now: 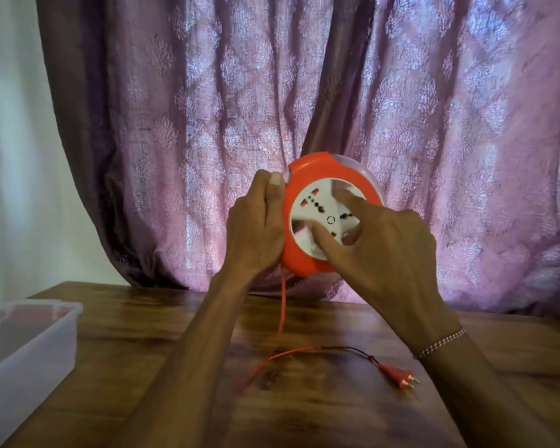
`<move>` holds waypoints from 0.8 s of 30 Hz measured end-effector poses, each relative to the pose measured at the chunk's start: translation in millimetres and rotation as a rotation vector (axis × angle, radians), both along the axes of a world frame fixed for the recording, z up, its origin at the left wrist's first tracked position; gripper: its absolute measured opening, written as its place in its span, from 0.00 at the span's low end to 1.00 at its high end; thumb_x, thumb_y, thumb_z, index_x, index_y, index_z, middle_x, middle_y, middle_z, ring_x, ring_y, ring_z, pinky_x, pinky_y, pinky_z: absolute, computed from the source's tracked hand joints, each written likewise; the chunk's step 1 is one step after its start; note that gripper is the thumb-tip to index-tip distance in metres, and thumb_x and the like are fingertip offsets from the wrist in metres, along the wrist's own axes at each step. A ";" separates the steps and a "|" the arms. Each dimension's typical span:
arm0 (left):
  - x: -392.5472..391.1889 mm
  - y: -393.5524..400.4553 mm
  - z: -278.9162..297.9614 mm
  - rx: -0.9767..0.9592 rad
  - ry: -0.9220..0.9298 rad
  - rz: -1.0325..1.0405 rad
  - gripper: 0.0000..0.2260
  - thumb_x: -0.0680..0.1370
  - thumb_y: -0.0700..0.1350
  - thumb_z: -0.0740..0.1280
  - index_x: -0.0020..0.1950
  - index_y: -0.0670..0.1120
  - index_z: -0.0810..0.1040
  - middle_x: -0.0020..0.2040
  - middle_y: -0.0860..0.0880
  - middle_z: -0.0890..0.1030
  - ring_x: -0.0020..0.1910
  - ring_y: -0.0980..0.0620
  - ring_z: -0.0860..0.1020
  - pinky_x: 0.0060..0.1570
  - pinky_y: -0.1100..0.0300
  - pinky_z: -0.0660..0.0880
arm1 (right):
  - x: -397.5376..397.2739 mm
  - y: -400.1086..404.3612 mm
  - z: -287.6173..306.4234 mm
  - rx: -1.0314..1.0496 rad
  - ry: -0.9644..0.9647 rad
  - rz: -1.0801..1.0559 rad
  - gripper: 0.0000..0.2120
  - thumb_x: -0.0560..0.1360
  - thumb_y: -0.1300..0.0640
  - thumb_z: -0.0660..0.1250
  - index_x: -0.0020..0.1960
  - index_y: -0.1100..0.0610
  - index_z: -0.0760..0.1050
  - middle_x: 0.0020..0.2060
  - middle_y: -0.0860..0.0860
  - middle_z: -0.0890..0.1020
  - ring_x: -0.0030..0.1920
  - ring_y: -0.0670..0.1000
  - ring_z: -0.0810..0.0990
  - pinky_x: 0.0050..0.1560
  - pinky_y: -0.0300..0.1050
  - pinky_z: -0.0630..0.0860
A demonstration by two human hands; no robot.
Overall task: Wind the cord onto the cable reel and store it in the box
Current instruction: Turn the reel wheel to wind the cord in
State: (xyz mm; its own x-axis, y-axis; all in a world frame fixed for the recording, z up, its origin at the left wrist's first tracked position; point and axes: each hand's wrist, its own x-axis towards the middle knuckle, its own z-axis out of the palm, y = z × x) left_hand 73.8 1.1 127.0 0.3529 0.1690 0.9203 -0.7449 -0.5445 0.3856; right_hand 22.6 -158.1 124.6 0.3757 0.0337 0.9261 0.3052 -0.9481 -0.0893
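Mauve patterned curtains (304, 92) hang behind a dark wooden desk (320, 409), and you hold the cable reel (307, 176) up in the air above its far edge, its face turned toward you. Your left hand (256, 227) grips the orange rim on the reel's left side, fingers curled around the edge and the thumb lying along the front. Your right hand (379, 250) reaches across the white centre disc (317, 218), where the sockets and red switches sit; your thumb and forefinger are spread apart and pressed into the disc's recesses, while the other fingers are curled behind. The disc looks blurred.

From the bottom of the reel the orange cord (282, 305) drops straight down to the desk, then loops loosely across the middle of the surface. It ends at an orange two-pin plug (398, 375) lying flat near the desk's right half, just below your right wrist with its beaded bracelet (440, 344).

At the desk's left edge stands a clear plastic box (29, 350), well apart from the cord.
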 end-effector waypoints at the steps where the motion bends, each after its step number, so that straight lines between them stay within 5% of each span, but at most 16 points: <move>1: -0.4 -0.2 0.3 0.006 -0.004 0.002 0.16 0.84 0.56 0.50 0.46 0.49 0.70 0.30 0.53 0.73 0.30 0.55 0.73 0.32 0.54 0.69 | 0.8 -0.4 0.6 0.040 -0.011 0.001 0.32 0.70 0.27 0.58 0.67 0.43 0.73 0.39 0.51 0.86 0.44 0.60 0.83 0.42 0.51 0.80; 8: 1.0 -1.4 -1.7 0.037 0.009 0.027 0.16 0.84 0.56 0.49 0.48 0.49 0.70 0.31 0.53 0.74 0.31 0.55 0.75 0.31 0.59 0.68 | -4.0 -1.9 4.1 -0.012 -0.054 -0.018 0.24 0.73 0.31 0.62 0.59 0.47 0.76 0.39 0.46 0.84 0.46 0.55 0.81 0.38 0.47 0.75; 12: 1.1 -0.2 -1.1 0.011 0.006 0.001 0.15 0.84 0.56 0.50 0.46 0.50 0.68 0.30 0.53 0.74 0.30 0.55 0.73 0.32 0.55 0.69 | -2.8 -7.5 7.0 -0.132 -0.063 0.153 0.09 0.75 0.53 0.68 0.54 0.51 0.77 0.50 0.53 0.79 0.52 0.58 0.73 0.44 0.53 0.75; 17: 3.6 4.0 -0.7 0.001 -0.007 0.015 0.16 0.84 0.56 0.49 0.45 0.50 0.68 0.32 0.52 0.74 0.32 0.50 0.75 0.35 0.48 0.72 | 0.4 -5.5 3.5 -0.310 0.141 0.183 0.31 0.68 0.53 0.47 0.64 0.40 0.77 0.65 0.58 0.71 0.62 0.62 0.67 0.55 0.55 0.74; 20: 2.9 3.9 -1.0 0.002 -0.012 0.020 0.16 0.84 0.56 0.49 0.46 0.49 0.68 0.32 0.52 0.75 0.32 0.51 0.75 0.35 0.48 0.73 | 2.0 -6.2 2.1 -0.326 0.096 0.117 0.28 0.70 0.57 0.55 0.65 0.38 0.76 0.63 0.57 0.71 0.59 0.59 0.66 0.50 0.53 0.76; 24: 0.8 0.6 -0.6 0.003 -0.005 0.002 0.16 0.84 0.56 0.49 0.47 0.49 0.70 0.32 0.52 0.75 0.31 0.53 0.75 0.35 0.48 0.74 | -0.7 -4.5 1.2 -0.265 0.001 0.094 0.27 0.70 0.51 0.51 0.62 0.36 0.78 0.56 0.54 0.74 0.55 0.57 0.70 0.44 0.48 0.74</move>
